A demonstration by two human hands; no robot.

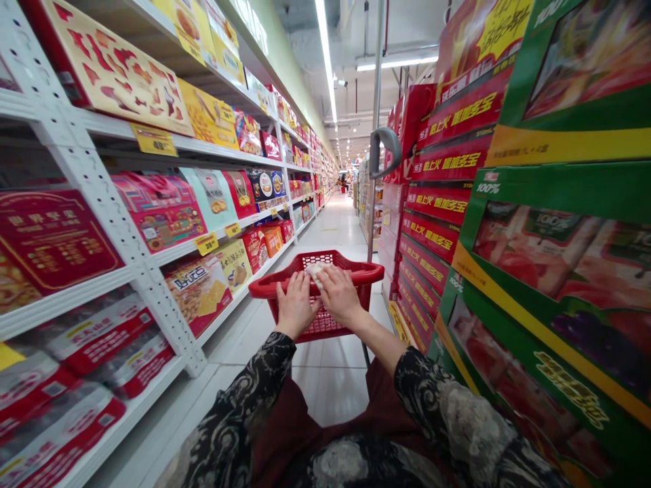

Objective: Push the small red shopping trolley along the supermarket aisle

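Note:
A red plastic shopping cart [367, 272] with a perforated basket stands right in front of me in the aisle. My left hand [296, 306] lies over the left-middle of its near bar, fingers curled across it. Close beside it, my right hand [340, 295] grips a crumpled white tissue [316, 272], pressed against the same bar. The two hands nearly touch at the thumbs. Part of the tissue is hidden beneath the right fingers, and the bar under both palms is covered.
White shelves [167, 254] with boxed snacks and yellow price tags line the left. On the right rise stacked red drink cartons [442, 169] and green juice boxes [549, 271]. A metal pole [377, 74] with a grey hook stands beside them. The tiled aisle [336, 217] runs straight ahead.

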